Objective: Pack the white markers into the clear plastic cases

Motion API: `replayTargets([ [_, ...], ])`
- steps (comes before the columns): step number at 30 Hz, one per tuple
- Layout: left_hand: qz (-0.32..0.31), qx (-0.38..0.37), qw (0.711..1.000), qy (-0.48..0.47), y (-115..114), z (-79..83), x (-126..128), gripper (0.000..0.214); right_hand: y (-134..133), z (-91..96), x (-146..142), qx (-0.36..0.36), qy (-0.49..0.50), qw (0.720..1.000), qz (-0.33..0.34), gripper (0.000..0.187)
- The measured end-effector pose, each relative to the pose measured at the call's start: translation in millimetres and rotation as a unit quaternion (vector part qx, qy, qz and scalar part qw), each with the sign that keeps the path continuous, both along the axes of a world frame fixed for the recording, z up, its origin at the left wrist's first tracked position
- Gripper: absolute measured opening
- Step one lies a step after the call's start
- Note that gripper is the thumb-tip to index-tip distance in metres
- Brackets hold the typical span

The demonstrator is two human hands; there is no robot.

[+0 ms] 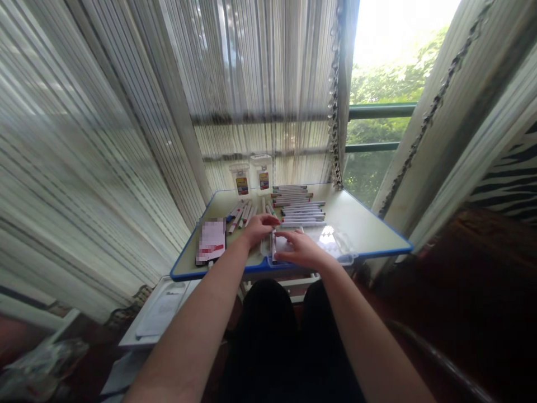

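Observation:
An open clear plastic case (344,256) lies at the table's front edge, its halves spread flat. A white marker (274,247) stands lengthwise along the case's left part. My left hand (259,227) reaches over the case's far left corner, fingers curled and closed at the marker's far end; the fingertips partly hide the grip. My right hand (301,249) is over the case, with finger and thumb apart beside the marker. Just beyond the hands, a row of white markers (302,214) with coloured ends lies side by side. More loose markers (240,216) lie left of my left hand.
Two clear containers with labels, a left one (241,182) and a right one (263,178), stand at the back. A phone (212,240) lies at the table's left. The table (377,238) has a blue edge. String curtains (268,73) hang behind; a white drawer (157,308) is lower left.

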State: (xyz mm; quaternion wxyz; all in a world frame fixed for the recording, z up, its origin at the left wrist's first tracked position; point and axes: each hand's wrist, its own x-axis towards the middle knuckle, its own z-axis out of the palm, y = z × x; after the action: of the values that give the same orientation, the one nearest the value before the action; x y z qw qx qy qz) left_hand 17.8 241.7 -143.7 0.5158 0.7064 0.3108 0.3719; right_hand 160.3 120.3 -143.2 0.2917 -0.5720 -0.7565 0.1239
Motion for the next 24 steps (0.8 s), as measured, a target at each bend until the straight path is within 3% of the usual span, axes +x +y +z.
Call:
replayTargets([
  [9,0.040,-0.043,0.998,-0.029,2.0,-1.8,3.1,0.031,-4.9,5.5,0.7,0.013,-0.034,0.997,0.067,0.054],
  [24,0.096,-0.051,0.994,-0.026,0.4,-2.6,4.5,0.028,-6.1,4.3,0.5,0.008,-0.020,0.996,0.083,0.056],
])
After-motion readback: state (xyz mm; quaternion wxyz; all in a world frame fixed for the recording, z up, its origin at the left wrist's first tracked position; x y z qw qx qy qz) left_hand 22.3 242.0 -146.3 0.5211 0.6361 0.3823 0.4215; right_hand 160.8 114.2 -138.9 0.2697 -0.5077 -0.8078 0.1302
